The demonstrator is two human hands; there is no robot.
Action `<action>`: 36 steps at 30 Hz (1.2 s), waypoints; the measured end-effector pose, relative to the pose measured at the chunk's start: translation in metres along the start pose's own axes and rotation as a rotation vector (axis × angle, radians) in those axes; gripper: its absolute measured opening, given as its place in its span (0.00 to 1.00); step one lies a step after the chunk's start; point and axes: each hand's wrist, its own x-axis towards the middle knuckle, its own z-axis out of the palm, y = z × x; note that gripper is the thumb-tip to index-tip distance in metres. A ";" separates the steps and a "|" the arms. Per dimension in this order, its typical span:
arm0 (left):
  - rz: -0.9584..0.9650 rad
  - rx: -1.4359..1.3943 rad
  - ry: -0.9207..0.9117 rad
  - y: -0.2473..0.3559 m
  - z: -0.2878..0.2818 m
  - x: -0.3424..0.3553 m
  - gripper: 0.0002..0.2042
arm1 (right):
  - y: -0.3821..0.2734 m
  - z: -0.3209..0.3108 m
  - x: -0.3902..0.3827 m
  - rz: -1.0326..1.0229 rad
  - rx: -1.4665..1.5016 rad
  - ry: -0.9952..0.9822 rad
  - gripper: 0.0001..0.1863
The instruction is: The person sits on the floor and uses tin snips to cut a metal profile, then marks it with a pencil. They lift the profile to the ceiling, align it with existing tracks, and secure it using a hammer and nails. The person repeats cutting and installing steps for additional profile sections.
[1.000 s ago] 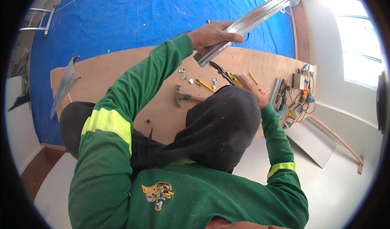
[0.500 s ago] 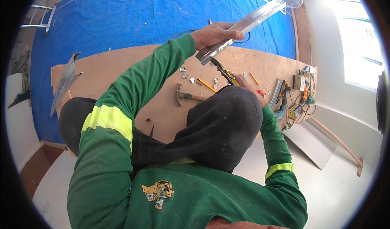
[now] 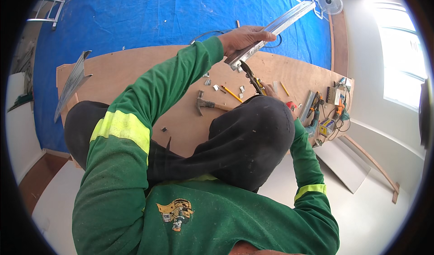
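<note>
Left hand grips a metal channel, right hand has tin snips at its near end. Looks like trimming; next bite needs the channel steady.

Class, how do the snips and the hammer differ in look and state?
The snips are held in the right grip, while the hammer lies on the wooden board. The snips show dark blades and some yellow; the hammer has a grey head and brown handle. The snips' tip is at the end of the metal channel; the hammer lies apart from it. Both are tools.
</note>
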 end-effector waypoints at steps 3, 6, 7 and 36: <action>0.005 -0.009 0.026 -0.006 -0.003 0.004 0.29 | -0.004 -0.002 0.000 -0.007 0.000 0.016 0.38; -0.018 0.017 0.042 -0.009 -0.005 0.006 0.29 | 0.001 0.005 -0.002 0.013 0.038 0.126 0.34; -0.029 0.030 0.046 -0.010 -0.005 0.007 0.29 | 0.004 0.005 -0.003 0.024 0.042 0.131 0.33; 0.368 0.483 0.455 0.000 -0.042 0.026 0.39 | -0.010 0.012 -0.030 0.142 0.268 0.173 0.28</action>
